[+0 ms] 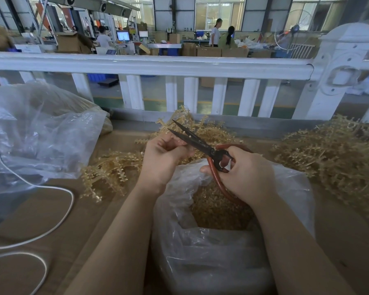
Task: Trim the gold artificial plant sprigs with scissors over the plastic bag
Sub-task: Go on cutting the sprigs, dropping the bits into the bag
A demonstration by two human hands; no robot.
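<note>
My right hand (245, 171) grips the red-brown handles of large dark scissors (197, 142), whose blades stand apart and point up and left. My left hand (165, 158) pinches a small gold sprig piece right at the blades. Both hands hover above an open clear plastic bag (200, 241) that holds gold trimmings (217, 207). Loose gold sprigs (109, 173) lie on the cardboard to the left of my hands, and more gold sprigs (192, 126) lie behind them.
A big heap of gold sprigs (332, 160) fills the right side. A large clear bag (36, 128) bulges at the left, with a white cable (58, 211) looping over the cardboard surface (30, 209). A white railing (149, 64) runs across behind; people work far beyond it.
</note>
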